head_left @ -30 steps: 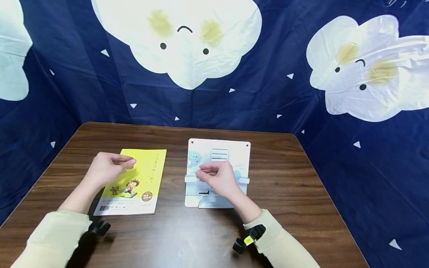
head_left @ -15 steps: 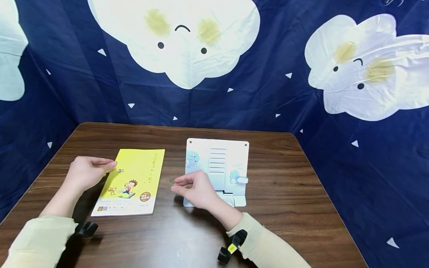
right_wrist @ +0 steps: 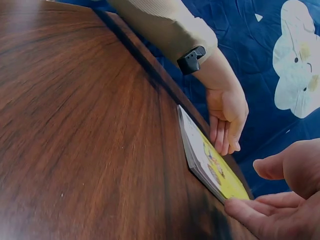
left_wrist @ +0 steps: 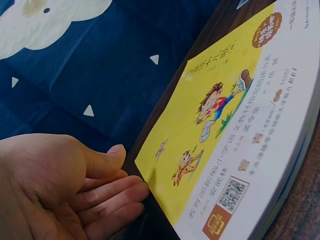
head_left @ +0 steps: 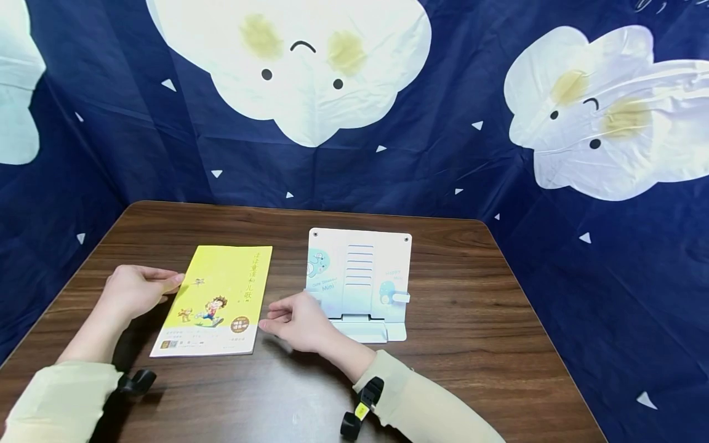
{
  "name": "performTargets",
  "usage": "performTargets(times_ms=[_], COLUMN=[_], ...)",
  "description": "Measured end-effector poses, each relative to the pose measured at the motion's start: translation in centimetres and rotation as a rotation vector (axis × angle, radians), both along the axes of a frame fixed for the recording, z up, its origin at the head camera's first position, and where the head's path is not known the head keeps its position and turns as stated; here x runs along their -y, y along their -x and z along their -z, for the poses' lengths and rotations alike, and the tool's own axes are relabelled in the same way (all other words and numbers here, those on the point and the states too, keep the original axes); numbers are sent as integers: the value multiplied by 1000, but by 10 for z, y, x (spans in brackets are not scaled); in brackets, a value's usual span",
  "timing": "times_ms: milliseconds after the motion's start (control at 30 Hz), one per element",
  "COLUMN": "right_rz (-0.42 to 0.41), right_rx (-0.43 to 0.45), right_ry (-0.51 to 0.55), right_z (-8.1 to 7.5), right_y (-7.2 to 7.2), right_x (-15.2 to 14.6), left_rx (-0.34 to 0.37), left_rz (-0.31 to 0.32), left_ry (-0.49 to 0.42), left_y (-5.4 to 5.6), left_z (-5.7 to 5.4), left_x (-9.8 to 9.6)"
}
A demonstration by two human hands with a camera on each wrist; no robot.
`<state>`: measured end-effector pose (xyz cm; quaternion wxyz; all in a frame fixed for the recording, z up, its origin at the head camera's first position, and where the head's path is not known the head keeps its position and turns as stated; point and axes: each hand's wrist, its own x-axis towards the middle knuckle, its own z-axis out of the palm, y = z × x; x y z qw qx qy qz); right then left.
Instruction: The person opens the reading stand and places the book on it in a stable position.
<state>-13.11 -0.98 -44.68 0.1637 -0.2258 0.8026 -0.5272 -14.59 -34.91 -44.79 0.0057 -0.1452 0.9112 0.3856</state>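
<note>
A yellow and white children's book [head_left: 221, 289] lies flat on the wooden table, its cover showing a running cartoon child and a dog. My left hand [head_left: 135, 292] is at the book's left edge, thumb above and fingers loosely extended, as the left wrist view of the hand [left_wrist: 65, 180] also shows. On the opposite side, my right hand [head_left: 299, 320] has its fingertips right at the right edge. In the right wrist view the right hand's [right_wrist: 285, 205] thumb stands apart from its extended fingers, by the book's [right_wrist: 227, 177] page edge. Neither hand grips the book.
A white book stand [head_left: 388, 255] with pale blue cartoon prints and a slotted middle stands right of the book, behind the right hand and forearm. A dark blue cloth [head_left: 249, 160] with white clouds hangs beyond the table [head_left: 454, 344]. Black wrist devices sit at both cuffs.
My left hand has moved left off the cover to the book's left edge and lowered. The right hand has moved left from the stand to the book's right edge.
</note>
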Motion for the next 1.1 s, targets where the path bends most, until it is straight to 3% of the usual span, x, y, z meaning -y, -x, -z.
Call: performTargets(times_ms=[467, 700, 1100], right_rz=[212, 243, 245], right_rx=[249, 281, 428], right_ry=[50, 79, 259], right_z=[6, 8, 15], right_y=[0, 1, 6], right_x=[25, 32, 42], left_rx=[31, 62, 95], left_rz=[15, -5, -35], left_ry=[-61, -47, -10], left_y=[-1, 2, 5], left_z=[6, 6, 7], left_x=[3, 2, 3])
